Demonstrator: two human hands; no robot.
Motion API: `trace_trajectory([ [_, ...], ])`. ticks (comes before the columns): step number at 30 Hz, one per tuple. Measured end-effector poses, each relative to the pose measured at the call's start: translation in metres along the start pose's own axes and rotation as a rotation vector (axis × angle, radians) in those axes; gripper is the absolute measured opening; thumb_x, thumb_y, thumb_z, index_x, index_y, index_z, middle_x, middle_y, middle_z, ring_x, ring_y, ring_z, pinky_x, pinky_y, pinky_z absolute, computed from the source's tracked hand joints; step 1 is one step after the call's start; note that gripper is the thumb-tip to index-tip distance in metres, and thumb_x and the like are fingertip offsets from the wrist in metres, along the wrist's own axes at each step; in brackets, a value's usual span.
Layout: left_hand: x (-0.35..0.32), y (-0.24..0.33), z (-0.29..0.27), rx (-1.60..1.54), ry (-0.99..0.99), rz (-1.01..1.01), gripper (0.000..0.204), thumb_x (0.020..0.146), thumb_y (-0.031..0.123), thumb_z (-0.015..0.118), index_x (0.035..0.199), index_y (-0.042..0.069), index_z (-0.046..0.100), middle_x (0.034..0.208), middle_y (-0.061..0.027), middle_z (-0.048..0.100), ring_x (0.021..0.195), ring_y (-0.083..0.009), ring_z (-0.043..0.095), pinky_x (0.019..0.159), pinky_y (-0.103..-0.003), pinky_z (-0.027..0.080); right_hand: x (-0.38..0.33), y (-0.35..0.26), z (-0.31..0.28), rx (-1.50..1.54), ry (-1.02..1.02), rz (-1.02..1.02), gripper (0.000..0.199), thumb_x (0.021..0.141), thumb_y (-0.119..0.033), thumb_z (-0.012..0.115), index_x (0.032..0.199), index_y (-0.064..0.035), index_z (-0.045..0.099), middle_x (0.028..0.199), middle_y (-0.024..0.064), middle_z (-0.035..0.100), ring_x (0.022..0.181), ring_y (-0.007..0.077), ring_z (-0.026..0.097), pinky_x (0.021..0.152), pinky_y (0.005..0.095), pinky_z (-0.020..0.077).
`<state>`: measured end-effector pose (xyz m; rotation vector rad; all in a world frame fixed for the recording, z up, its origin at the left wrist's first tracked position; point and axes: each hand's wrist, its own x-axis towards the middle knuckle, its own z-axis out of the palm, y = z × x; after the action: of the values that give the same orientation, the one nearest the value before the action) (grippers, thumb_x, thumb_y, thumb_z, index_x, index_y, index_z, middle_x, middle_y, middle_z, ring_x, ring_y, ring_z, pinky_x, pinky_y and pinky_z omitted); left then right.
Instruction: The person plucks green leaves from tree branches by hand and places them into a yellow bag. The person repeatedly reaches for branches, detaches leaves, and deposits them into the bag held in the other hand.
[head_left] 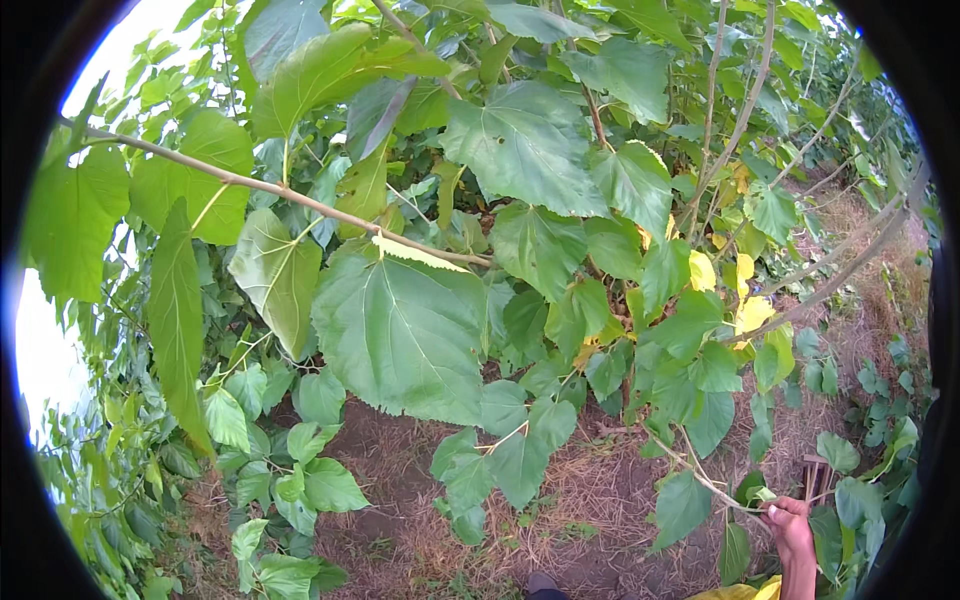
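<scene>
At the lower right my right hand [790, 525] is closed around the thin end of a leafy branch [715, 488]. This branch slants down to the hand from the middle of the bush. Broad green leaves hang from it, one of them a large leaf [684, 510] left of the fingers. A small pale green piece [762, 495] shows at the fingertips; I cannot make out whether it is a leaf or a cut stem. My left hand is out of the picture.
A long bare-stemmed branch [270, 187] with big toothed leaves crosses the upper left. Yellow leaves [752, 312] hang right of centre, near a grey branch [850, 270]. Dry grass litters the brown soil [400, 520]. A dark shoe tip [545, 582] and yellow material [745, 591] show at the bottom.
</scene>
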<state>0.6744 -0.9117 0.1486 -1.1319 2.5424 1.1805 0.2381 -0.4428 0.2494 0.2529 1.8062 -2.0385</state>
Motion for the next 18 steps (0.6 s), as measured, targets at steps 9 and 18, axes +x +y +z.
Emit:
trace_trajectory([
  [9, 0.025, 0.307, -0.241, 0.314, 0.651, 1.041, 0.017, 0.087, 0.005, 0.081, 0.102, 0.0, 0.074, 0.096, -0.0146, 0.076, 0.079, -0.0311, 0.073, 0.07, -0.038, 0.061, -0.023, 0.031, 0.004, 0.337, -0.078, -0.109, 0.06, 0.099, -0.046, 0.079, 0.137, -0.0025, 0.063, 0.109, 0.0215, 0.078, 0.096, 0.0334, 0.081, 0.087, 0.0479, 0.0682],
  [18, 0.008, 0.501, -0.376, 0.717, 1.531, 1.164, 0.057, 0.095, 0.018, 0.081, 0.143, -0.005, 0.062, 0.139, -0.0243, 0.068, 0.128, -0.0374, 0.065, 0.111, -0.046, 0.051, -0.003, 0.061, -0.031, 0.184, -0.126, 0.061, 0.039, 0.104, -0.027, 0.072, 0.129, 0.0, 0.06, 0.086, 0.0121, 0.07, 0.059, 0.0251, 0.074, 0.052, 0.035, 0.0639],
])
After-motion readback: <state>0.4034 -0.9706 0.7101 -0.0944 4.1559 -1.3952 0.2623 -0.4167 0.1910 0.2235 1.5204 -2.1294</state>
